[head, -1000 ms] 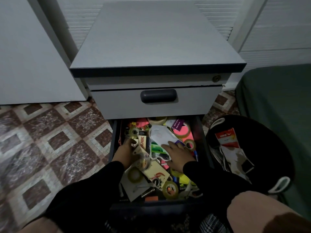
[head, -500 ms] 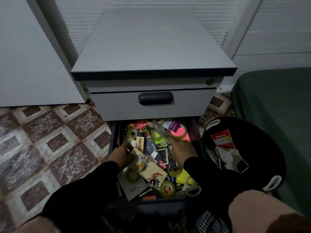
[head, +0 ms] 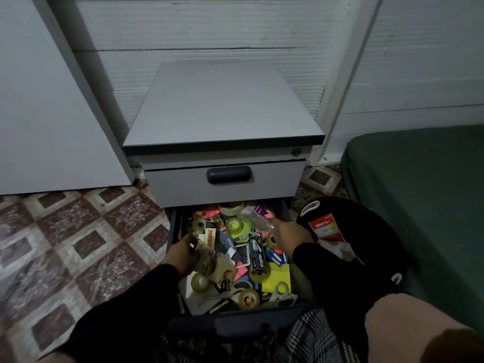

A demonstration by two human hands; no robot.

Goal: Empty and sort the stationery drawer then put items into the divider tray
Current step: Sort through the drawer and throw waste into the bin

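1. Two hands are seen inside the open stationery drawer (head: 175,226).
2. A clear plastic wrapper (head: 258,220) is pinched by the right hand (head: 289,233).
3. A packet (head: 209,255) is gripped by the left hand (head: 180,254).

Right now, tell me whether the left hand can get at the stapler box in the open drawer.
Probably yes, once freed. The stapler box lies on top of the clutter, uncovered, but the left hand grips a packet.

Both hands reach into cluttered drawer (head: 175,233)
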